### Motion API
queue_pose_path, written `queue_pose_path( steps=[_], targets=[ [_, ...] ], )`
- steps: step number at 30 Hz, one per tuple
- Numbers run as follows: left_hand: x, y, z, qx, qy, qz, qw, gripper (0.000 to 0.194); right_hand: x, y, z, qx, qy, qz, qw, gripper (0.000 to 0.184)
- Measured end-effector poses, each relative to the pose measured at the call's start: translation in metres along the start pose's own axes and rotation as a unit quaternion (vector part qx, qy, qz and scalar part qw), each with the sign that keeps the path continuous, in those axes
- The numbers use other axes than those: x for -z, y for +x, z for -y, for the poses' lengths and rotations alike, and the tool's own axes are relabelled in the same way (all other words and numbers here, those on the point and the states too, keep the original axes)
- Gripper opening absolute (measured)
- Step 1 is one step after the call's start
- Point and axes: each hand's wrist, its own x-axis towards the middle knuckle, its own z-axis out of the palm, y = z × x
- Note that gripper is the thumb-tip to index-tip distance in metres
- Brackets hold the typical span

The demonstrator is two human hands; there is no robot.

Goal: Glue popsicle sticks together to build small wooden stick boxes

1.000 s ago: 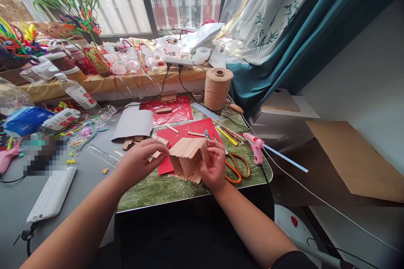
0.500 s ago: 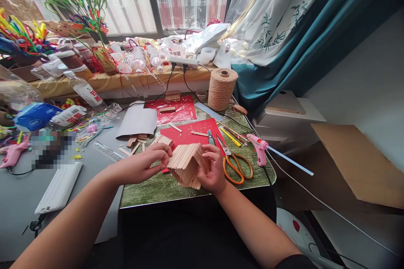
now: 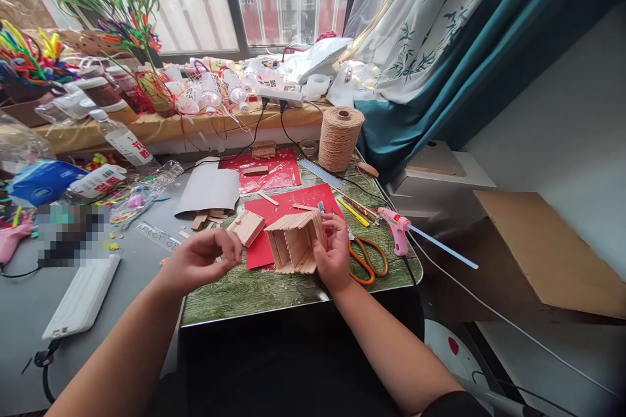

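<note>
A small house made of popsicle sticks [image 3: 293, 244], with a slanted stick roof and an open front, is held over the near part of the green table. My right hand [image 3: 335, 251] grips its right wall, thumb in front and fingers behind. Away to the left of it, my left hand [image 3: 203, 260] hovers with fingers loosely curled and thumb apart, nothing visible in it. Between the two lies a flat wooden stick panel [image 3: 247, 228], partly on a red sheet [image 3: 261, 254]. Orange-handled scissors [image 3: 364, 260] rest just right of my right hand, their blades partly hidden.
A pink glue gun [image 3: 395, 228] with a long glue stick lies at the table's right edge. Behind stand a twine spool [image 3: 341, 140] and a curled grey sheet [image 3: 210, 189] over loose sticks. A white power strip [image 3: 83, 296] lies left. Cables cross the table.
My left hand has let go of the stick house and drawn back left. The house has turned, so its open side now faces me; my right hand still holds it.
</note>
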Motion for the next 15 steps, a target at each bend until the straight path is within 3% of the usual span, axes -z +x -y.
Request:
queue_pose_path(
  steps=[2,4,5,7,9,10,12,15],
  targets=[
    [0.002,0.000,-0.014,0.027,0.008,0.122,0.992,0.009,0.000,0.000,-0.001,-0.010,0.018,0.006,1.000,0.040],
    [0.002,0.006,-0.021,0.059,0.066,0.185,0.979,0.012,-0.001,0.000,-0.001,-0.019,0.045,0.011,0.999,0.039],
    [0.002,0.011,-0.019,0.071,0.100,0.173,0.977,0.015,-0.001,0.000,-0.001,-0.024,0.059,0.011,0.998,0.038],
    [0.003,0.024,-0.005,0.101,0.171,0.059,0.978,0.025,-0.003,0.000,-0.002,-0.034,0.088,0.006,0.995,0.036],
    [0.005,0.036,0.017,0.147,0.259,-0.089,0.950,0.039,-0.004,0.002,-0.004,-0.046,0.120,0.000,0.992,0.035],
    [0.005,0.040,0.027,0.164,0.297,-0.113,0.934,0.047,-0.005,0.003,-0.005,-0.054,0.137,-0.001,0.989,0.034],
    [0.001,0.042,0.044,0.163,0.308,-0.099,0.932,0.057,-0.006,0.005,-0.006,-0.079,0.169,0.001,0.982,0.033],
    [-0.017,0.028,0.050,0.081,0.221,-0.025,0.972,0.062,-0.007,0.007,-0.002,-0.158,0.215,-0.017,0.964,0.031]
  ],
)
